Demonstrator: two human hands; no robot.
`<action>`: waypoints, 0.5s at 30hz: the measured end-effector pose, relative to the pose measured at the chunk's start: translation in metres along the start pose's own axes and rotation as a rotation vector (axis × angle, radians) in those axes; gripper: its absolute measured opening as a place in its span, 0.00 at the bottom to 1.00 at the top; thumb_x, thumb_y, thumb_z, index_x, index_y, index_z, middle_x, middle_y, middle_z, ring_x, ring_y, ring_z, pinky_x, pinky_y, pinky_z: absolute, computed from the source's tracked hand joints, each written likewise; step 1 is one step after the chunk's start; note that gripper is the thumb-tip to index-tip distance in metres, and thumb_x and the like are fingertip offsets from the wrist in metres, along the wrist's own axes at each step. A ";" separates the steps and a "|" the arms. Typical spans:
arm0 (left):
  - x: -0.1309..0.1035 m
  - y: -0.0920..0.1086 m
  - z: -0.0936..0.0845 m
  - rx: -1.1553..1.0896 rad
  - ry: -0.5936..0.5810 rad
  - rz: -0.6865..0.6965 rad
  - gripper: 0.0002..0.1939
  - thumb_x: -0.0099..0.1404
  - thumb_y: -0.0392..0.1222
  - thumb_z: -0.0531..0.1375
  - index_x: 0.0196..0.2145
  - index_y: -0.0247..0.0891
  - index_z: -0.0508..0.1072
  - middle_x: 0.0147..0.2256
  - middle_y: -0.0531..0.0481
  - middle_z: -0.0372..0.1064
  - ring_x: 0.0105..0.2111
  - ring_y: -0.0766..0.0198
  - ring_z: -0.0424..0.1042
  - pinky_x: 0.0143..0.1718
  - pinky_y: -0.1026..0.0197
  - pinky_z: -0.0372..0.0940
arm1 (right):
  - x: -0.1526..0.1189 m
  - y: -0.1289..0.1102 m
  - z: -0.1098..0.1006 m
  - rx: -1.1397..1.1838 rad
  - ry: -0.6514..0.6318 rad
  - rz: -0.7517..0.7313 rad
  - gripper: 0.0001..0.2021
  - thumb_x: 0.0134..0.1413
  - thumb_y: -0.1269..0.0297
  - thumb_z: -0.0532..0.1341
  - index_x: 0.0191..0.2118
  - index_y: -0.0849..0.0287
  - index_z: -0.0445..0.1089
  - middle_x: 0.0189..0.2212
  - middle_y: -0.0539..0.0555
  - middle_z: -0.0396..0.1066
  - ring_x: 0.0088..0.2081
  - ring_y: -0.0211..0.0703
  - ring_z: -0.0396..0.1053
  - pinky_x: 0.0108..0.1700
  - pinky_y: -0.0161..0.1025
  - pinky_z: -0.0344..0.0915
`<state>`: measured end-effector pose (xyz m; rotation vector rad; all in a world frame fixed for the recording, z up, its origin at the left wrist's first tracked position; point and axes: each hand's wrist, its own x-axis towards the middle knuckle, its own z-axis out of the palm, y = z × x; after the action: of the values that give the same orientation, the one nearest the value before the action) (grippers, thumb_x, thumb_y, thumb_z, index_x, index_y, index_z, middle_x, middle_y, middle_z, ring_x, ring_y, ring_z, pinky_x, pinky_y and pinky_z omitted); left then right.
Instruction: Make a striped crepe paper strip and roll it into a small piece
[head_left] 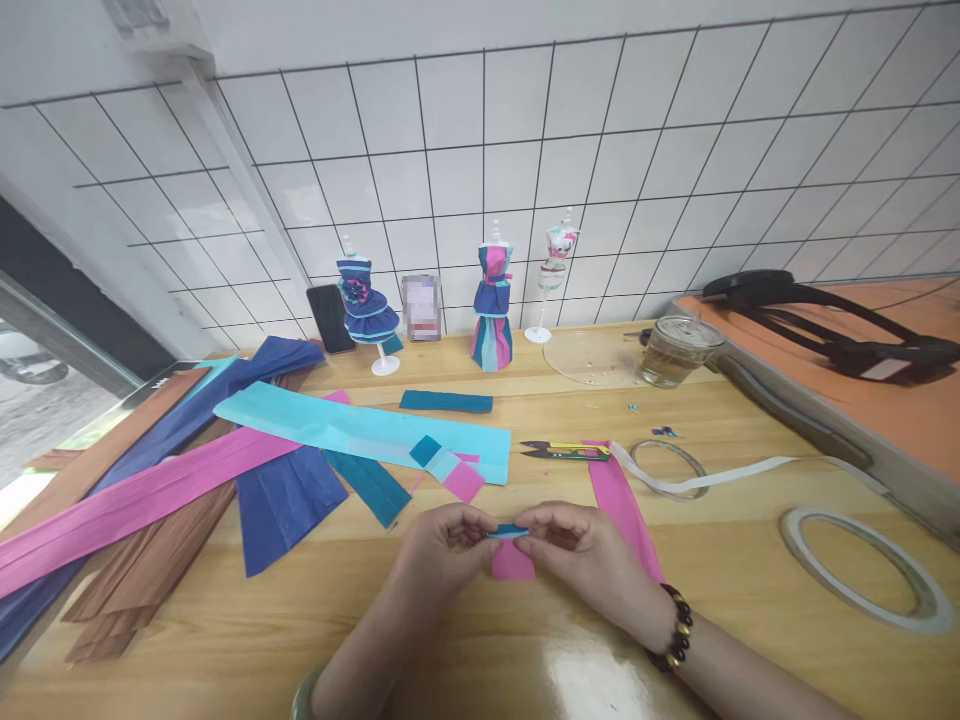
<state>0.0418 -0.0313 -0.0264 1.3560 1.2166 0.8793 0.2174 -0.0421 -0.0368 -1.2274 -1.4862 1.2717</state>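
Observation:
Between my two hands is a small layered paper piece (514, 562), pink below with a teal and light blue band along its top. My left hand (448, 545) pinches the band's left end between thumb and fingers. At the right end, the thumb and fingers of my right hand (581, 545) pinch the same band. The pink part hangs below the fingertips. Just beyond my hands lies another small strip (446, 468) of teal, light blue and pink squares, partly on a long light blue strip (367, 430). Yellow-handled thread snips (566, 451) rest beyond my right hand.
Blue, pink and brown strips (161, 545) pile up at left. Three miniature dress forms (493, 300) stand by the tiled wall, with a phone (331, 318). A lidded glass (679, 352), tape rolls (866, 570) and a pink strip (622, 510) are at right.

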 end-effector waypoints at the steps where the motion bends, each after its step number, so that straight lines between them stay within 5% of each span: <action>1: 0.000 0.000 0.000 0.013 -0.001 0.002 0.08 0.48 0.41 0.63 0.26 0.34 0.73 0.24 0.49 0.73 0.25 0.65 0.70 0.27 0.64 0.64 | 0.000 0.000 0.000 -0.010 -0.003 -0.003 0.10 0.46 0.60 0.62 0.33 0.60 0.73 0.29 0.55 0.74 0.31 0.42 0.70 0.35 0.39 0.67; 15: 0.002 -0.004 0.000 0.071 -0.032 0.009 0.08 0.50 0.40 0.61 0.28 0.33 0.72 0.26 0.45 0.73 0.26 0.62 0.70 0.30 0.61 0.64 | -0.001 -0.008 -0.005 -0.245 -0.049 -0.141 0.07 0.52 0.66 0.58 0.31 0.58 0.73 0.29 0.54 0.73 0.32 0.41 0.69 0.35 0.36 0.65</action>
<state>0.0417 -0.0300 -0.0305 1.4283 1.2274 0.8246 0.2212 -0.0427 -0.0280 -1.2284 -1.7718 1.0566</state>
